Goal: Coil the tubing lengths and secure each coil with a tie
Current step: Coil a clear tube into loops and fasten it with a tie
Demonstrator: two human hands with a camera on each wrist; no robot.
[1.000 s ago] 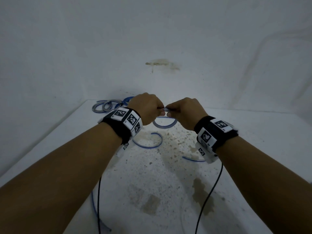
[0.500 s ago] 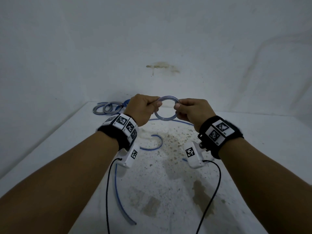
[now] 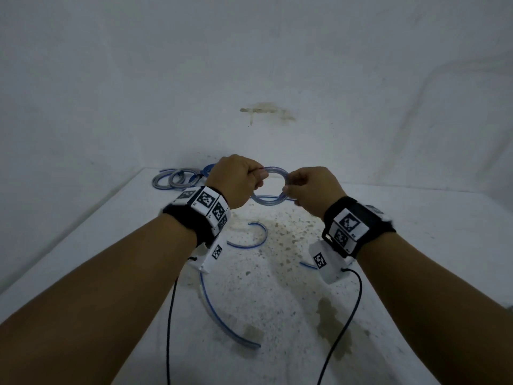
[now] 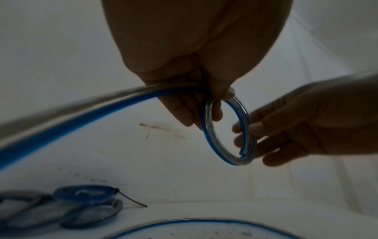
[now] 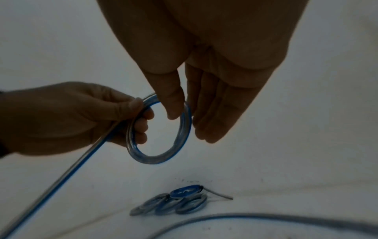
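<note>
Two hands hold one small loop of tubing (image 3: 268,187) up in the air above the far middle of the desk (image 3: 416,245), with the wall behind. The left hand (image 3: 236,180) has its thumb and curled fingers closed round the loop's left side, where the long free tail (image 4: 81,103) feeds out from under the palm and runs down toward the near edge. The right hand (image 3: 311,190) pinches the loop's right side between thumb and nearly straight fingers, and in the left wrist view the cut end of the tube (image 4: 241,152) lies just under those fingertips. To do this turn well, I judge the right hand should keep that end pressed flat against the loop while the left feeds the tail round at the same width, since this springy tube looks ready to open out if either grip slackens. Toward the far left corner sit several finished coils (image 3: 177,179), one with a dark tie sticking out (image 5: 222,195). A short curved offcut (image 3: 249,237) lies below the hands and another piece (image 3: 306,264) shows by the right wrist; the tail could snag on them or on the dangling black wrist cables (image 3: 344,326)
</note>
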